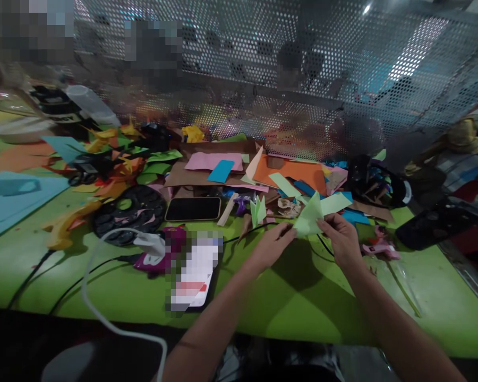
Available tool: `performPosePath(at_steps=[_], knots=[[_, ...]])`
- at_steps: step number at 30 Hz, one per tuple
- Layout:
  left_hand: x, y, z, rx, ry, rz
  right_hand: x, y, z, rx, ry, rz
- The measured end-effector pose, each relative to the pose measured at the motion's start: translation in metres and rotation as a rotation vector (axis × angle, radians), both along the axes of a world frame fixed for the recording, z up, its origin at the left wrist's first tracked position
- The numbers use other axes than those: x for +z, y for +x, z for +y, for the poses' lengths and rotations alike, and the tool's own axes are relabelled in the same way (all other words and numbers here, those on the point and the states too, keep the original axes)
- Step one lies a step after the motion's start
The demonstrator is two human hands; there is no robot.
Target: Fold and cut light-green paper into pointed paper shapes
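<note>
A light green sheet of folded paper (308,216) is held up over the table between my two hands. My left hand (276,245) pinches its lower left edge. At its right side my right hand (340,237) grips it between thumb and fingers. A pale green flap (335,202) sticks out to the right above my right hand; whether it belongs to the same sheet I cannot tell. Just left of the sheet, a small folded green paper piece (258,211) stands with pointed tips. Next to it lies a small purple item (241,205).
Coloured paper scraps (223,171) pile along a perforated metal screen (239,90). A black phone (193,209), a lit phone (197,270), a round dark tray (129,215), a yellow glue gun (69,225) and a purple corded device (159,254) lie leftward. A black case (434,225) sits right.
</note>
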State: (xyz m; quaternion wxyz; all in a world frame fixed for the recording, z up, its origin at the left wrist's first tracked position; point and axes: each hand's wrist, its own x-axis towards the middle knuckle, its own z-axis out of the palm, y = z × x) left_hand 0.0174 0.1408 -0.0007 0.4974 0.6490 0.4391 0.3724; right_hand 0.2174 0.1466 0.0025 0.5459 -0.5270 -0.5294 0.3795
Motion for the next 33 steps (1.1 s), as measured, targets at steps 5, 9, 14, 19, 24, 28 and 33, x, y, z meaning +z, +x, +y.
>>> performPosePath(at_steps=[5, 9, 14, 19, 24, 28, 33], knots=[[-0.007, 0.008, 0.002, -0.051, -0.072, -0.148, -0.003, -0.009, -0.005, 0.037, -0.027, -0.12], [-0.013, 0.01, 0.004, -0.01, -0.228, -0.277, 0.004, -0.01, -0.007, 0.087, -0.078, -0.018], [-0.007, 0.008, 0.003, 0.082, -0.299, -0.384, 0.01, -0.004, -0.005, 0.171, -0.108, 0.013], [-0.002, 0.008, 0.0, 0.071, -0.27, -0.35, 0.004, -0.008, -0.004, 0.168, -0.072, -0.081], [-0.002, 0.006, 0.001, 0.16, -0.206, -0.313, 0.003, -0.009, -0.004, 0.171, -0.045, -0.073], [-0.007, 0.002, 0.007, 0.252, -0.164, -0.301, 0.008, -0.011, -0.007, 0.209, -0.061, -0.1], [-0.012, -0.001, 0.011, 0.284, -0.162, -0.343, 0.008, -0.009, -0.006, 0.251, -0.094, -0.054]])
